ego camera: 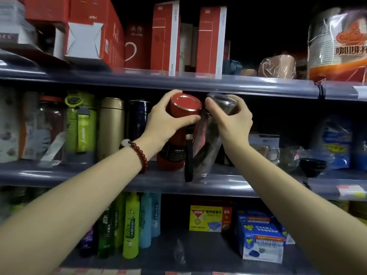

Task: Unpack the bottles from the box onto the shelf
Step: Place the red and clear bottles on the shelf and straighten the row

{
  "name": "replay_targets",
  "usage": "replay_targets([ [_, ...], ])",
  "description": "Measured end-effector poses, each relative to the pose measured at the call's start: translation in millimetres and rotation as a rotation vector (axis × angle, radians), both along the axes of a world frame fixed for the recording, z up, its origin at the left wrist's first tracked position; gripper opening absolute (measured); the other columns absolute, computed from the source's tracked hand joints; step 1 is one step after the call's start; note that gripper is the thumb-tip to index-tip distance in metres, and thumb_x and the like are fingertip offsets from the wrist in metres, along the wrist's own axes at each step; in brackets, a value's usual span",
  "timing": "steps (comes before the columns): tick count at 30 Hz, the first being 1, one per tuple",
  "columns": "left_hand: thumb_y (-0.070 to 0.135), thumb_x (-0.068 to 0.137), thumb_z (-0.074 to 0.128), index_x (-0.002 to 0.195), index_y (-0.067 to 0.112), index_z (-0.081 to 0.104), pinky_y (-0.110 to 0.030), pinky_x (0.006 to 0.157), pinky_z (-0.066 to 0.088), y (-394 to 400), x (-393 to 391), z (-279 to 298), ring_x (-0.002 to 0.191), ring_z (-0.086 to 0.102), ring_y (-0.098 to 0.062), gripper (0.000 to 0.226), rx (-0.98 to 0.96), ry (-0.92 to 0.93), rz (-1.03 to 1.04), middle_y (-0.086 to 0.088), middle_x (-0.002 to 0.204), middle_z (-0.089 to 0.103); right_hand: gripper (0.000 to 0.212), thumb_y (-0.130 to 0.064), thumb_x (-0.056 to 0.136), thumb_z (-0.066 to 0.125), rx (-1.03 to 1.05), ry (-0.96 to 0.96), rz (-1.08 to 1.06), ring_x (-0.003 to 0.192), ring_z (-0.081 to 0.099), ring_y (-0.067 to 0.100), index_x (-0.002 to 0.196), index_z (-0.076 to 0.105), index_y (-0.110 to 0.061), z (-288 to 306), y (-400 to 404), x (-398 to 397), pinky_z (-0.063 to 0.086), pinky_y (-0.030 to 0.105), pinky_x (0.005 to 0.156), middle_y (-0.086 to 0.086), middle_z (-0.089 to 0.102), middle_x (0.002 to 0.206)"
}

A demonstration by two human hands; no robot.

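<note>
Our left hand (168, 118) grips the cap end of a red cylindrical metal bottle (174, 133); right hand (232, 118) grips the lid of a clear glass bottle (208, 139). Both stand approx. upright on the grey middle shelf (79, 175), touching, long axes leaning toward us. A black strap (188, 157) hangs btwn them. No box in view.

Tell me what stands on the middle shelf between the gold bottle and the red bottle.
Head view: a dark blue bottle stands between the gold bottle and the red bottle.
</note>
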State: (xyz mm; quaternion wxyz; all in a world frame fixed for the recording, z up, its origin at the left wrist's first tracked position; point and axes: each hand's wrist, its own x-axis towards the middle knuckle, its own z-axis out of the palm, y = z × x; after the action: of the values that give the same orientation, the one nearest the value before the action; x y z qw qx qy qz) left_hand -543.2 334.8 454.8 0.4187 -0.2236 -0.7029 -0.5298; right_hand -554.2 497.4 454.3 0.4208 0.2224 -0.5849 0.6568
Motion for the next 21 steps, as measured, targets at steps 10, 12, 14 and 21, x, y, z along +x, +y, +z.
replay_targets([
  [10,0.037,0.054,0.089,0.117,0.035,0.059,-0.028,0.096,0.048,5.2,-42.8,-5.6,0.107,0.062,-0.008,0.069,0.067,-0.053,0.03,0.008,0.111,0.066,0.053,-0.045,0.065,0.084,-0.014,-0.02,-0.007,0.091,0.064,-0.003,0.11,0.063,-0.025,-5.8,3.3,-37.6,0.05,0.016,0.083,-0.015,0.067,0.095],
  [12,0.036,0.055,0.089,0.113,0.032,0.062,-0.027,0.093,0.05,4.2,-52.2,-0.3,0.102,0.064,-0.007,0.063,0.088,-0.068,0.018,0.009,0.106,0.069,0.058,-0.051,0.064,0.082,-0.01,-0.061,-0.02,0.096,0.063,0.002,0.113,0.062,-0.026,-9.0,2.6,-49.0,0.051,0.022,0.088,-0.014,0.066,0.099],
  [14,0.034,0.058,0.088,0.111,0.028,0.064,-0.025,0.089,0.052,3.2,-60.8,5.8,0.098,0.066,-0.006,0.058,0.112,-0.101,-0.013,0.009,0.102,0.07,0.066,-0.06,0.06,0.08,-0.003,-0.106,-0.026,0.099,0.065,0.009,0.114,0.063,-0.026,-8.2,2.1,-61.0,0.053,0.031,0.092,-0.01,0.069,0.102],
  [21,0.041,0.068,0.08,0.097,0.029,0.066,-0.03,0.085,0.055,-6.9,-89.6,6.8,0.093,0.07,-0.012,0.034,0.165,-0.222,-0.096,0.005,0.097,0.073,0.071,-0.068,0.058,0.075,0.102,-0.231,0.089,0.101,0.067,0.015,0.112,0.064,-0.024,1.4,-2.9,-98.3,0.052,0.041,0.096,-0.005,0.071,0.105],
])
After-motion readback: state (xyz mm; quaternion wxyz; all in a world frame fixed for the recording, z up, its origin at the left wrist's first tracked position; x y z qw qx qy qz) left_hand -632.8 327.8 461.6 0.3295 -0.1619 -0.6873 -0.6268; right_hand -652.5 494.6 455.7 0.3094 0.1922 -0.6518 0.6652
